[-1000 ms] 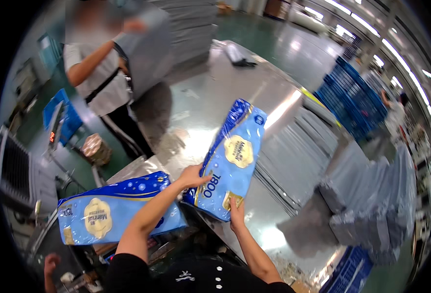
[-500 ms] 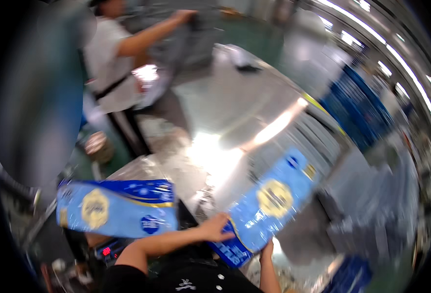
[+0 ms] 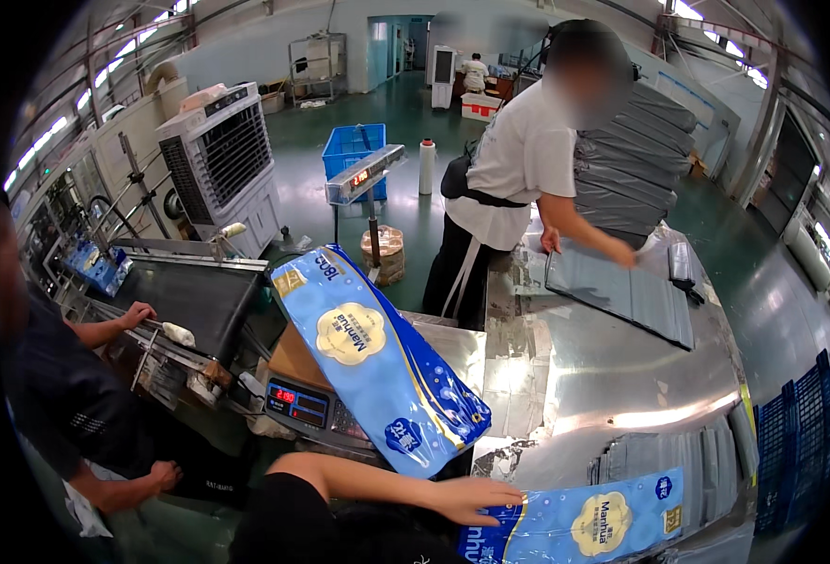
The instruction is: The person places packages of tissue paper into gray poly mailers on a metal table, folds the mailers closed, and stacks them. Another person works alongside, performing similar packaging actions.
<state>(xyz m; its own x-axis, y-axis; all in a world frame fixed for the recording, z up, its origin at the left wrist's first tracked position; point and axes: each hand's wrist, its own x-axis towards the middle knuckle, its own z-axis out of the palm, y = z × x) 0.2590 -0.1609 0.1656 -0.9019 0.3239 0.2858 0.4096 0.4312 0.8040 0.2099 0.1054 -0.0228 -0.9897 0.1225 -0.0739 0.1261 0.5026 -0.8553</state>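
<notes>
My left hand lies with its fingers stretched out on the near end of a light-blue, plastic-wrapped pack at the lower right. This pack has a cream label and a dark-blue end, and its lower edge is cut off by the frame. My right hand is out of view. Left of it, a second blue pack of the same look lies slanted across a digital scale with red digits, untouched by my hand.
Across the metal table, a co-worker handles a flat grey bag. More grey bags lie at the right. Another person stands at left beside a black conveyor. Blue crates stand at far right.
The view has swung, bringing the conveyor and the person at left into sight. My right hand, earlier under the near pack, has gone out of view. My left hand stays on that pack.
</notes>
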